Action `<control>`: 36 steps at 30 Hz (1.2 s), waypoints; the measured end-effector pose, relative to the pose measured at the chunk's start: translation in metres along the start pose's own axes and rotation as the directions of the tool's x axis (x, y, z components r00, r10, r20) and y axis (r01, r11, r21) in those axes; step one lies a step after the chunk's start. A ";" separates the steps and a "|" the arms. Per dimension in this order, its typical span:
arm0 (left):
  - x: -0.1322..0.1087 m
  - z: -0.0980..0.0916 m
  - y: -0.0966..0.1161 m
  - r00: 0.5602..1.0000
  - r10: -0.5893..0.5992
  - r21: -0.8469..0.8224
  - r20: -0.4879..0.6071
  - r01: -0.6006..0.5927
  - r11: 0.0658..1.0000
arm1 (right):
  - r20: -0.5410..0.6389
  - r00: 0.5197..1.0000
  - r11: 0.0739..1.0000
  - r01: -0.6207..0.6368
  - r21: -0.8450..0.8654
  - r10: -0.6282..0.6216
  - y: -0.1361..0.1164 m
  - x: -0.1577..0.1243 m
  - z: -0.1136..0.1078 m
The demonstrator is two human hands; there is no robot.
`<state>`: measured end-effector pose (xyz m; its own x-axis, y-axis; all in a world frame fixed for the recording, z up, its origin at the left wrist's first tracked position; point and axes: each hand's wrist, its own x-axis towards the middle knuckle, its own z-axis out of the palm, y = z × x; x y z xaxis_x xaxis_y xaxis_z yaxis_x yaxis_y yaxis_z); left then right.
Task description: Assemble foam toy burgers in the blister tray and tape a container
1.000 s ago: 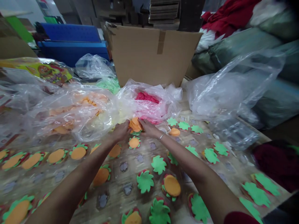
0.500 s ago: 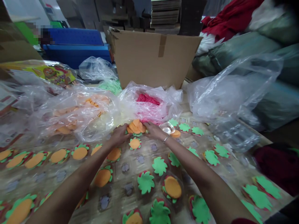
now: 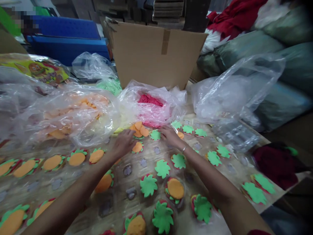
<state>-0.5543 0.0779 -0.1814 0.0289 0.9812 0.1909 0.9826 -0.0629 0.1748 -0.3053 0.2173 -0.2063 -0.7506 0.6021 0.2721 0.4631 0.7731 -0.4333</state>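
Note:
My left hand (image 3: 124, 142) has its fingers bent together beside a small pile of orange foam discs (image 3: 139, 129). Whatever may be between those fingertips is hidden. Just below the fingertips lies a single orange disc on a green leafy piece (image 3: 137, 147). My right hand (image 3: 170, 135), a thin bracelet on its wrist, is closed with its fingertips at the edge of a green leaf-shaped foam piece (image 3: 155, 134). What it grips, if anything, does not show. Partly behind this hand is another orange disc (image 3: 180, 135).
Rows of layered foam burger pieces in clear plastic trays (image 3: 156, 150) cover the table. Behind them are plastic bags with orange pieces (image 3: 83, 107) and red-pink pieces (image 3: 153, 101). A large cardboard box (image 3: 156, 55) stands at the back. Crumpled clear plastic (image 3: 220, 101) is at right.
My right hand has moved right, away from the orange pile, uncovering a green leafy piece. My left hand has come slightly nearer to me. The camera view has shifted a little.

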 end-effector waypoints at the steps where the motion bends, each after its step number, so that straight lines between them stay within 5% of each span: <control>1: -0.004 -0.001 0.006 0.995 0.079 -0.012 0.062 -0.079 0.997 | 0.012 1.000 1.000 -0.004 -0.010 0.004 0.001 -0.003 0.001; 4: -0.011 0.000 0.016 0.969 0.164 -0.067 0.184 -0.154 0.986 | 0.041 0.999 0.999 -0.007 0.032 0.006 0.004 -0.008 0.004; 8: -0.003 0.001 0.019 0.978 0.131 -0.073 0.161 -0.121 0.990 | -0.030 0.990 0.978 -0.128 0.163 0.134 0.012 -0.007 -0.005; 14: 0.029 0.016 0.045 0.927 0.346 -0.075 0.145 -0.338 0.938 | -0.137 0.926 0.935 -0.340 0.101 0.351 0.032 -0.014 -0.026; 19: 0.042 0.032 0.062 0.895 0.363 -0.073 0.259 -0.357 0.931 | -0.033 0.956 0.956 -0.291 0.027 0.292 0.024 -0.025 -0.026; 24: 0.010 0.001 0.058 0.931 0.346 -0.047 0.120 -0.343 0.938 | -0.035 0.987 0.985 -0.157 -0.068 0.155 0.002 -0.033 -0.024; 29: -0.064 -0.057 0.025 0.914 0.350 -0.008 -0.207 -0.359 0.933 | -0.068 0.997 1.000 0.026 0.005 -0.026 -0.007 -0.030 -0.020; 33: -0.110 -0.097 -0.033 0.889 -0.017 -0.032 -0.458 0.002 0.999 | -0.033 0.990 0.990 0.135 0.031 -0.134 -0.028 -0.026 -0.013; 36: -0.103 -0.117 -0.084 0.850 -0.223 -0.036 -0.477 0.235 0.971 | 0.039 0.990 0.987 0.134 0.093 -0.139 -0.057 -0.022 -0.008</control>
<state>-0.6609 -0.0394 -0.1029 -0.2823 0.7608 0.5844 0.9547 0.1630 0.2490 -0.3116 0.1617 -0.1804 -0.8255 0.4808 0.2955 0.3121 0.8252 -0.4708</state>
